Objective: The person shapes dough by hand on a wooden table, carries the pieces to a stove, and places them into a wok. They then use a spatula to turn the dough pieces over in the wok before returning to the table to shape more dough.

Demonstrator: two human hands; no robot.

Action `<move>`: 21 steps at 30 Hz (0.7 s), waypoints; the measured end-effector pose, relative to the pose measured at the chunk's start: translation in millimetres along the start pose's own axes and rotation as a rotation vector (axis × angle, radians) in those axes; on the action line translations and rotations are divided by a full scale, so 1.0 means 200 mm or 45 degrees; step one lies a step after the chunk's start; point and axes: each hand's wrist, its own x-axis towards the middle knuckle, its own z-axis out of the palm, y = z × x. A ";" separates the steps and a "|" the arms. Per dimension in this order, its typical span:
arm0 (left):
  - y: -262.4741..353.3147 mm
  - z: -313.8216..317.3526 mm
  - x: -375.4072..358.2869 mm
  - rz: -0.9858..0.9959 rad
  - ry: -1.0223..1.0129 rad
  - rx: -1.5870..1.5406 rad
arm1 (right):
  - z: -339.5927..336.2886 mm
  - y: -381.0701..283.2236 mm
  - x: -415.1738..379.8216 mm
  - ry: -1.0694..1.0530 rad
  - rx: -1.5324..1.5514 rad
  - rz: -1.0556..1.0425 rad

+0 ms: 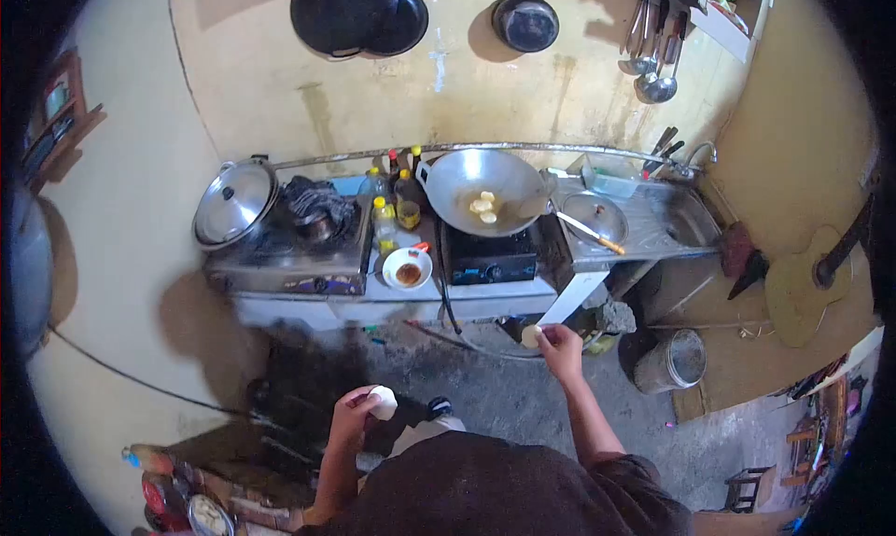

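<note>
Pinched in my left hand (353, 415) is a flat white piece (383, 403), held low in front of my body. My right hand (562, 348) is farther forward and grips a pale round slice (531, 336) by its edge. Beyond both hands, a large metal wok (453, 177) rests on a black stove (491, 267). Several pale pieces (483, 206) lie together in the wok's bottom. Neither hand touches the wok. A spatula (590, 233) with a wooden handle lies to the wok's right.
A white bowl (407, 252) with brown contents and several bottles (384, 221) stand left of the wok. Farther left is a lidded pot (233, 203). A sink (686, 217) is at the right, and a bucket (674, 361) stands on the floor.
</note>
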 end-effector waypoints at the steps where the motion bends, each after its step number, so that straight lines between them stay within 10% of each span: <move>1: 0.04 0.03 0.10 0.001 -0.015 -0.005 | 0.00 -0.02 0.14 0.027 -0.015 -0.053; 11: 0.32 0.24 0.62 0.090 0.034 -0.003 | 0.07 -0.35 1.50 0.013 -0.387 -0.394; 21: 0.05 0.38 0.48 0.056 0.776 -0.314 | 0.73 0.22 2.71 -0.264 -0.987 -0.620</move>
